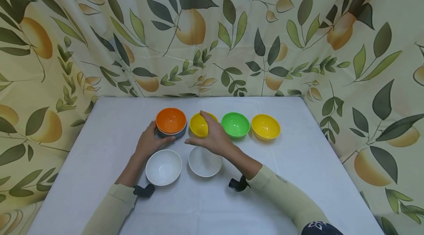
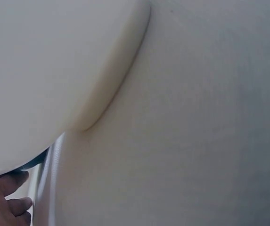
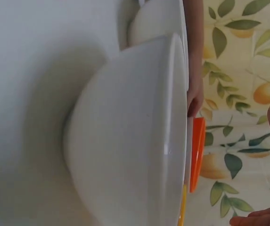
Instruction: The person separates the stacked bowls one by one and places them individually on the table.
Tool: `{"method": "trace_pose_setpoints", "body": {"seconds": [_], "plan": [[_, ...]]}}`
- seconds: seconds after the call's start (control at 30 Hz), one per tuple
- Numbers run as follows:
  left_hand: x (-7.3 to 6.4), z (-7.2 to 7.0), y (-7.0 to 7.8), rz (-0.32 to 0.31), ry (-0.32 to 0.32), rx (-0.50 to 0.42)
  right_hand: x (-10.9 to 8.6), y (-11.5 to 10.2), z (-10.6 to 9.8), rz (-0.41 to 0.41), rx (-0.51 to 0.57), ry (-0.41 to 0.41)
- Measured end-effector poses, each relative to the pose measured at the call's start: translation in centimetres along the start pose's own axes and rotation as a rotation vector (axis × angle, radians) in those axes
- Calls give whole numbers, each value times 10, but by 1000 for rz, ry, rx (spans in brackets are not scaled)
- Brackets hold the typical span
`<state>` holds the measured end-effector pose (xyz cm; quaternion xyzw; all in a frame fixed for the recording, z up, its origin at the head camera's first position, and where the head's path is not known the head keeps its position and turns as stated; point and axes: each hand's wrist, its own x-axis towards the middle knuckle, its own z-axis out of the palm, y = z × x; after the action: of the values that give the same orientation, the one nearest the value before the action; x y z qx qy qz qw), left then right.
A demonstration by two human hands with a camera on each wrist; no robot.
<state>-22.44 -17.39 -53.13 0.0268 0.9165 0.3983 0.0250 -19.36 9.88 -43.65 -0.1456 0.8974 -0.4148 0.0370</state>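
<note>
An orange bowl (image 1: 170, 120) sits on top of a stack, with a white rim and a grey-blue bowl (image 1: 181, 134) below it. My left hand (image 1: 149, 142) holds this stack from its left and front side, thumb along the front. In the left wrist view, the fingers (image 2: 13, 181) show beside a dark blue edge. My right hand (image 1: 216, 135) hangs over the left yellow bowl (image 1: 198, 126), thumb and fingers spread apart with nothing between them. Its fingers in the right wrist view stand above the rims. Part of that yellow bowl is hidden by the hand.
Two white bowls, a left one (image 1: 163, 168) and a right one (image 1: 205, 163), stand in front of the hands. A green bowl (image 1: 235, 125) and another yellow bowl (image 1: 266, 127) stand to the right in the back row. A patterned curtain (image 1: 232, 62) hangs behind the white-covered table (image 1: 298, 190).
</note>
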Motion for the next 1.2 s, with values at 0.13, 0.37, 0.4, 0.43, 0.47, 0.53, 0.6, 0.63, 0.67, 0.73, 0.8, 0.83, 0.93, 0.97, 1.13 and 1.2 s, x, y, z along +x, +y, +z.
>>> {"method": "trace_pose_setpoints", "body": {"seconds": [0.13,0.37,0.4,0.43,0.47,0.53,0.6,0.63,0.67,0.73,0.8,0.83,0.93,0.97,1.13,1.2], "plan": [[0,1,-2,35,14,0,15,-5,4,21,-39,-16],[-1,2,-3,46,28,32,38,-11,11,4,-100,-32],[-1,2,-3,44,26,33,41,-12,12,3,-100,-39],[-1,1,-3,39,25,36,44,-13,14,4,-101,-44],[-1,1,-3,36,24,38,46,-13,16,5,-103,-51],[-2,1,-3,32,22,44,51,-14,19,8,-107,-60],[-2,1,-3,36,21,47,56,-15,22,11,-120,-64],[-2,0,-3,39,21,46,58,-16,23,12,-130,-66],[-1,0,-3,45,22,45,61,-17,24,13,-140,-70],[-1,1,-3,56,26,37,65,-18,25,16,-152,-79],[0,1,-2,64,28,30,68,-19,26,18,-166,-92],[-1,0,-2,65,29,29,70,-19,27,20,-172,-100],[-1,0,-2,58,24,25,76,-16,30,27,-194,-130],[-1,0,-2,55,23,23,77,-15,32,29,-198,-140],[-2,0,-2,51,21,20,82,-8,38,38,-217,-184],[-1,0,-3,54,21,23,84,-7,40,30,-236,-199]]}}
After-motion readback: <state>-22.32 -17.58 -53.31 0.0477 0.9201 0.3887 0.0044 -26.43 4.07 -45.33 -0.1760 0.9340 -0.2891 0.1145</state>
